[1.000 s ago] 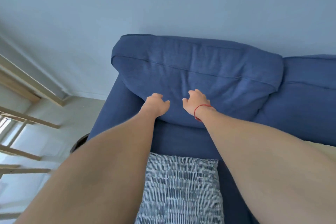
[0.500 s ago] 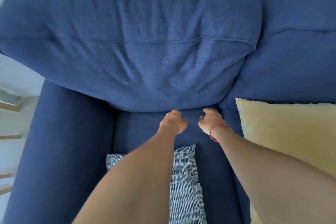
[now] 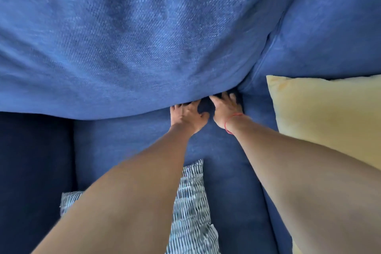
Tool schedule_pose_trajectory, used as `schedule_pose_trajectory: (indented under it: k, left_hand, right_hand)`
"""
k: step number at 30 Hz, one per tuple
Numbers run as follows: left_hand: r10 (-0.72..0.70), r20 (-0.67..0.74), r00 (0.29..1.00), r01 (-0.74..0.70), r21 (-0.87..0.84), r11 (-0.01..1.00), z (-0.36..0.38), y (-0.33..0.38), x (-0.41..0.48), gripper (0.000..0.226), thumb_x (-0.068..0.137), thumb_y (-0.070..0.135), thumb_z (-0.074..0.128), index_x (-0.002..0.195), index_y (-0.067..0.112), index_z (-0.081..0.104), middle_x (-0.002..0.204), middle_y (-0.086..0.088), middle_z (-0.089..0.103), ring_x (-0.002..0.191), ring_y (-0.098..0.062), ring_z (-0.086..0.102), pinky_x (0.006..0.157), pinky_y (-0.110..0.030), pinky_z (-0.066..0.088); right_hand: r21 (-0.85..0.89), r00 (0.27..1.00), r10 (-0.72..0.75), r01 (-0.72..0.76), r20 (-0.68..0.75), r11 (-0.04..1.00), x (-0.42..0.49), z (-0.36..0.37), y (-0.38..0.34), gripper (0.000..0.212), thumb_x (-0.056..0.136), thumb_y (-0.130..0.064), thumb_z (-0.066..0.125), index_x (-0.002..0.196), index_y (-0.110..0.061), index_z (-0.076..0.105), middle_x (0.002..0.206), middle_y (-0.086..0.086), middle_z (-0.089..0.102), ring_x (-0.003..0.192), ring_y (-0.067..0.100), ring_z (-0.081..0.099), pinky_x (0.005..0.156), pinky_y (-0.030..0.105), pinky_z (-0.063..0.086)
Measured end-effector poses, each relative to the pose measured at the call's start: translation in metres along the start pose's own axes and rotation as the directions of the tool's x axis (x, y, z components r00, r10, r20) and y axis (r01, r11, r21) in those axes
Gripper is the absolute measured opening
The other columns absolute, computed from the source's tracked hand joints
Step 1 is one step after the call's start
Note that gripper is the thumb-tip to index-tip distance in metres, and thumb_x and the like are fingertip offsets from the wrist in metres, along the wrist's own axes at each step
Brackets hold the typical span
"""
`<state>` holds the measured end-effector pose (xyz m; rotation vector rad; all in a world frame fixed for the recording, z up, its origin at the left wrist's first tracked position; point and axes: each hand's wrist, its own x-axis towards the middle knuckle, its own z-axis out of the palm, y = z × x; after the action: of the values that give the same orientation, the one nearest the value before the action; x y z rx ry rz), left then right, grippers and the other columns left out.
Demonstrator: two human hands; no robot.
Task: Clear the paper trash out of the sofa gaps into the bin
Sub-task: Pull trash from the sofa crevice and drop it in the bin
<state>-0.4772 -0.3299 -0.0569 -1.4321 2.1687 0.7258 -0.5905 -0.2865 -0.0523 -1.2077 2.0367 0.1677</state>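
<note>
Matt woven back cushion (image 3: 134,37), cloth pillow (image 3: 329,113)

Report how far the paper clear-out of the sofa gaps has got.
Done: nothing shows as done; no paper and no bin are in view.
In hand: the left hand and right hand have their fingers at the dark gap under the back cushion, above the seat cushion. Neither visibly holds anything.
Left: finding any paper, pulling it out and binning it. The gap beside the yellow pillow looks untouched.

yellow pillow (image 3: 329,121): right, on seat; patterned blue-white pillow (image 3: 191,208): bottom centre, partly under forearm
</note>
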Motion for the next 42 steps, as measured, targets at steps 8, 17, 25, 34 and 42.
schedule_pose_trajectory:
  k: [8, 17, 25, 34, 42]
  left_hand:
    - [0.017, 0.087, 0.996, -0.029, 0.146, 0.989, -0.007, -0.003, 0.013, 0.068, 0.085, 0.060, 0.040, 0.145, 0.029, 0.033, 0.153, -0.002, 0.034, 0.142, -0.028, 0.029, 0.115, -0.047, 0.023]
    - [0.047, -0.055, 0.997, -0.047, 0.016, 0.999, -0.014, -0.006, -0.008, 0.046, 0.091, 0.041, 0.047, 0.133, 0.022, 0.050, 0.126, -0.005, 0.062, 0.124, -0.027, 0.052, 0.107, -0.038, 0.035]
    - [-0.119, -0.284, 0.952, -0.021, -0.446, 0.895, -0.036, -0.023, -0.070, 0.015, 0.088, 0.019, 0.059, 0.099, 0.013, 0.067, 0.102, -0.009, 0.071, 0.096, -0.031, 0.064, 0.081, -0.037, 0.052]
    - [-0.407, -0.392, 0.825, 0.102, -0.605, 0.789, -0.134, -0.132, -0.181, 0.017, 0.096, 0.025, 0.051, 0.106, 0.012, 0.053, 0.111, -0.008, 0.057, 0.098, -0.030, 0.058, 0.078, -0.043, 0.052]
    - [-0.744, -0.351, 0.569, 0.168, -0.836, 0.523, -0.185, -0.360, -0.290, 0.013, 0.094, 0.021, 0.050, 0.101, 0.011, 0.057, 0.103, -0.002, 0.059, 0.096, -0.027, 0.059, 0.077, -0.037, 0.047]
  right_hand:
    - [-0.066, 0.995, 0.071, -0.066, 0.069, 0.996, 0.018, -0.014, -0.012, 0.073, 0.091, -0.009, 0.049, 0.154, -0.024, 0.013, 0.162, 0.006, 0.009, 0.150, 0.029, 0.006, 0.119, 0.047, 0.026]
    - [0.028, 0.964, 0.078, -0.073, -0.252, 0.997, -0.012, -0.006, -0.002, 0.023, 0.091, -0.007, 0.052, 0.111, -0.007, 0.062, 0.117, 0.015, 0.064, 0.115, 0.031, 0.055, 0.085, 0.035, 0.049]
    - [0.320, 0.922, 0.195, -0.083, -0.334, 0.944, -0.058, -0.016, -0.029, 0.025, 0.092, -0.006, 0.052, 0.116, -0.006, 0.057, 0.117, 0.016, 0.063, 0.112, 0.036, 0.059, 0.088, 0.040, 0.050]
    - [0.238, 0.951, -0.135, 0.205, -0.278, 0.950, -0.134, -0.074, -0.196, 0.024, 0.091, -0.011, 0.052, 0.104, -0.014, 0.072, 0.119, 0.014, 0.055, 0.109, 0.033, 0.056, 0.082, 0.037, 0.049]
    - [0.180, 0.835, -0.500, 0.542, -0.231, 0.821, -0.206, -0.020, -0.449, 0.022, 0.090, -0.011, 0.049, 0.095, -0.010, 0.070, 0.112, 0.010, 0.064, 0.102, 0.029, 0.060, 0.085, 0.040, 0.054]
